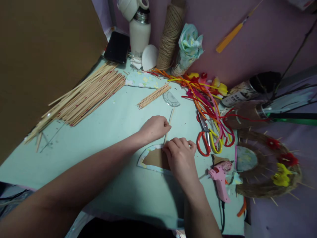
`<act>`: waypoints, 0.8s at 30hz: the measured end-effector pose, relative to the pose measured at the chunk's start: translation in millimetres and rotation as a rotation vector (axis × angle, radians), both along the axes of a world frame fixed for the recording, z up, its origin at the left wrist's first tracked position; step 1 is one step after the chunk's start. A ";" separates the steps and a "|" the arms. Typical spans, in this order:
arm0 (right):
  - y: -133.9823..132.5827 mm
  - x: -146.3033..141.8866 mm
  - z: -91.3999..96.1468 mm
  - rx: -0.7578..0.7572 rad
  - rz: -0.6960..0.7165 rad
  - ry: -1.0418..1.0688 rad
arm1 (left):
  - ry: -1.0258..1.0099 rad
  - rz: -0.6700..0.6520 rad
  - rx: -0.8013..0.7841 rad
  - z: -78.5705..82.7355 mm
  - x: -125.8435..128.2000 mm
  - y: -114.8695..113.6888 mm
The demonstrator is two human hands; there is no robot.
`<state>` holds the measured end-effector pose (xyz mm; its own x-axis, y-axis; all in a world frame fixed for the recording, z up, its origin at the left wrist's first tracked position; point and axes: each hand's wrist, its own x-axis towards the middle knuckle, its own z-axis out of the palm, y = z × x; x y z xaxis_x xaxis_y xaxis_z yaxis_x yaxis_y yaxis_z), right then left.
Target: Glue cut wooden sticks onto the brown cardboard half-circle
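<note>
My left hand (155,127) is closed around a thin wooden stick (170,117) that points away from me across the pale green table (119,122). Just below it, my right hand (180,157) rests with curled fingers on a brown cardboard half-circle (155,158) edged with patterned paper, pressing it down near the stick's lower end. Whether the right fingers also pinch the stick is hidden.
A big pile of sticks (84,96) lies at left, a small bundle (153,96) and a protractor (170,98) ahead. Pipe cleaners (205,99), scissors (205,138), a pink glue gun (220,177) and a twine wreath (269,165) crowd the right. Twine spool (170,33), flask and phone stand behind.
</note>
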<state>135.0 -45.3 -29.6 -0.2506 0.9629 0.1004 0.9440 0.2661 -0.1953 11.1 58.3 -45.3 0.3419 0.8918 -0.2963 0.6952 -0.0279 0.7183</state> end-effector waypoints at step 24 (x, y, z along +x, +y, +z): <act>-0.3 0.1 -2.4 -0.017 -0.003 -0.001 | -0.015 0.003 0.027 -3.3 -0.7 -0.2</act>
<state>135.2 -45.7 -32.0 -0.2478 0.9652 0.0837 0.9449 0.2598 -0.1991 10.4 58.0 -48.6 0.3432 0.9006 -0.2668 0.6842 -0.0451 0.7279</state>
